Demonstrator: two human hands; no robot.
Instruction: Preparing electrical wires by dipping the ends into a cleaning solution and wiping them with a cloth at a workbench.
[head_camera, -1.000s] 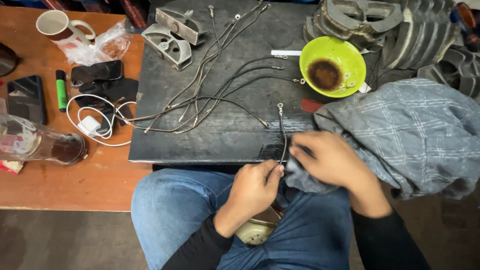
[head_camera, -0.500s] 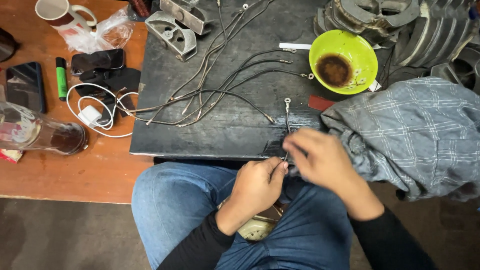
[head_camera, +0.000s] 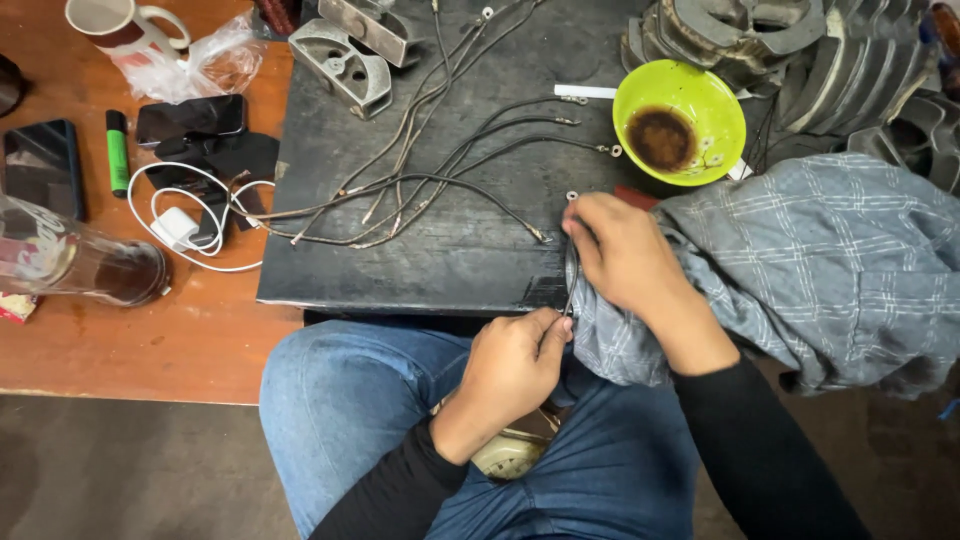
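Fingers of the left hand (head_camera: 512, 362) pinch the lower end of a thin cable (head_camera: 571, 285); the right hand (head_camera: 622, 250) grips its upper part at the dark worktop (head_camera: 420, 250) edge (green bowl (head_camera: 680, 120) at one o'clock), beside grey checked cloth (head_camera: 820, 260).

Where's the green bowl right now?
In the head view the green bowl sits at the upper right on the dark mat, just above the grey checked cloth and beyond the right hand.
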